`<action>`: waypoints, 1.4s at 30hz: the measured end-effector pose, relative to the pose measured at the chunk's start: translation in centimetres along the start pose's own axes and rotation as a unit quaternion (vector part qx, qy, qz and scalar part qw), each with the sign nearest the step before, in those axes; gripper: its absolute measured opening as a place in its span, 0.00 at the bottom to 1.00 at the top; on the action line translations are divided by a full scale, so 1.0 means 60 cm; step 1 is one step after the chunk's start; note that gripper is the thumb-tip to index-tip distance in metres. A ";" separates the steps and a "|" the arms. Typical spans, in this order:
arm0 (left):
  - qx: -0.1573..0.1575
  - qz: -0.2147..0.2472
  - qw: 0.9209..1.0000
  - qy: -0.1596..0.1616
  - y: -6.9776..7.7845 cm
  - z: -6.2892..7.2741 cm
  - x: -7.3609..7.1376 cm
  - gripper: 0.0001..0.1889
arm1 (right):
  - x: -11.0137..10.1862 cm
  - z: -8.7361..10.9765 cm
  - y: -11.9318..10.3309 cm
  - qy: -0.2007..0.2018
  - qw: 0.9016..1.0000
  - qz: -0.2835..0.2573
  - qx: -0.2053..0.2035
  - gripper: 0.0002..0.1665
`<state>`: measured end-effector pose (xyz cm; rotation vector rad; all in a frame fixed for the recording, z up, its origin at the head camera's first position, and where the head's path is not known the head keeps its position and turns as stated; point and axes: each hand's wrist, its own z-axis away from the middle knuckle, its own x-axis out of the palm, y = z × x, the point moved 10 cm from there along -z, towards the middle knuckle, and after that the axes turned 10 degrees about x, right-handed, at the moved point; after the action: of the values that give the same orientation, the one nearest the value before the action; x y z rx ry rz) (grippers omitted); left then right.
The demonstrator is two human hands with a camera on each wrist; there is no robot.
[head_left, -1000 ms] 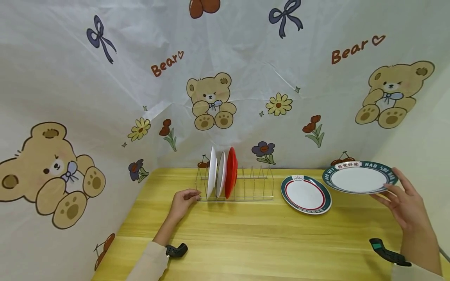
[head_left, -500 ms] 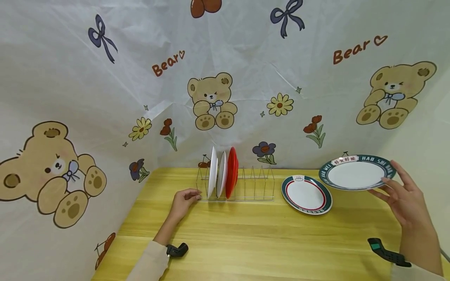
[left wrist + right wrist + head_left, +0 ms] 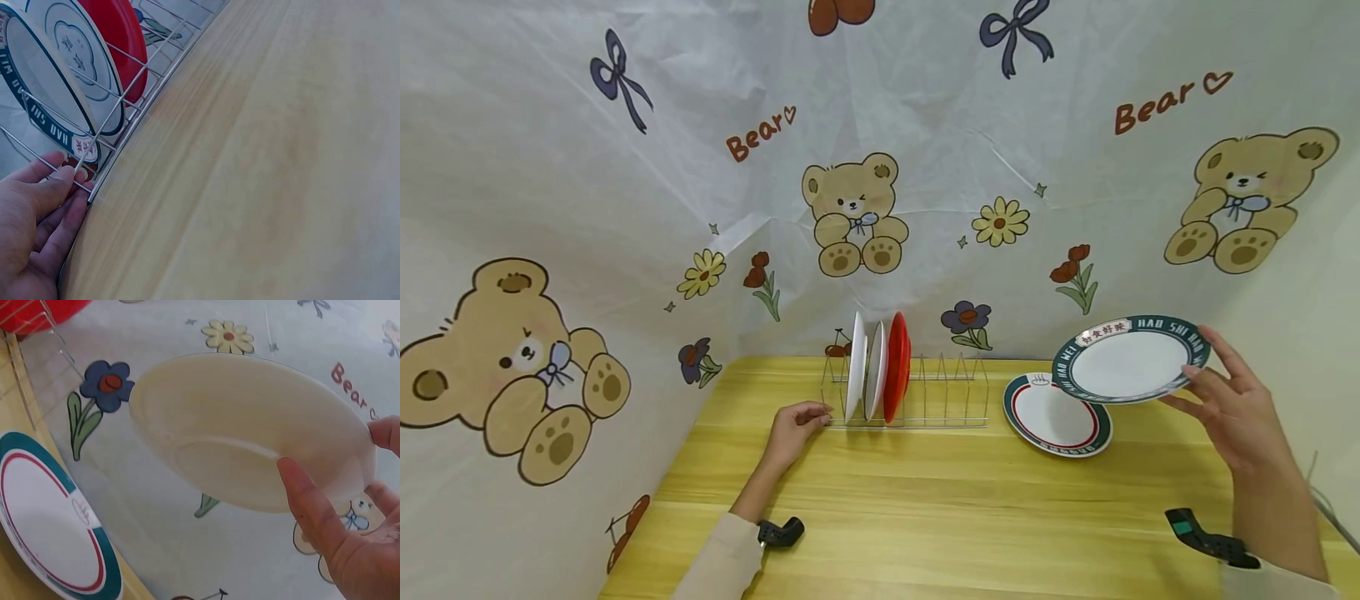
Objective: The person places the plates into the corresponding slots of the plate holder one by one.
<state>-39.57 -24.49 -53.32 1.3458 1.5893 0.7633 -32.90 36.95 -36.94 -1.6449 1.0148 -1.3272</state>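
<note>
My right hand [image 3: 1236,408] holds an oval plate [image 3: 1131,362] with a dark green lettered rim by its right edge, raised above the table. In the right wrist view the plate's pale underside [image 3: 219,419] shows, one finger lying beneath it. Pinched at the left end by my left hand [image 3: 792,433] is a wire dish rack [image 3: 134,125]. Standing on edge in its left part are a white plate [image 3: 854,371] with a green rim, a second white plate [image 3: 87,56] and a red dish [image 3: 895,367]. The rack's slots to the right hold nothing.
Another green-rimmed plate [image 3: 1052,421] with a red ring lies on the wooden table [image 3: 925,517], right of the rack, partly overlapped in view by the held plate. A bear-print cloth [image 3: 925,108] hangs behind. A cable [image 3: 1330,512] runs at the far right.
My right hand has carried the oval plate left and slightly up, so it now overlaps the plate on the table in view. The left hand stays on the rack.
</note>
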 end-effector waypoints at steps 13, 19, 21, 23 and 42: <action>0.007 0.004 1.000 0.006 0.000 -0.003 0.000 0.06 | 0.083 -0.009 0.010 0.005 0.998 0.057 0.002 0.37; 0.007 0.006 1.000 0.000 0.005 -0.007 0.004 0.07 | 0.116 -0.011 0.015 0.008 0.997 0.074 0.004 0.37; 0.006 0.004 1.000 -0.001 0.006 -0.008 0.005 0.07 | 0.128 -0.011 0.017 0.000 0.997 0.076 0.003 0.38; 0.006 0.001 1.000 -0.001 0.006 -0.008 0.005 0.08 | 0.140 -0.012 0.019 -0.013 0.997 0.072 0.001 0.38; 0.008 -0.011 1.000 -0.006 0.044 0.002 0.004 0.08 | 0.250 -0.054 0.060 -0.059 0.991 0.120 0.033 0.40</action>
<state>-38.36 -23.72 -51.10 1.3403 1.6017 0.7299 -34.45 21.51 -34.26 -1.4826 1.0498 -1.0811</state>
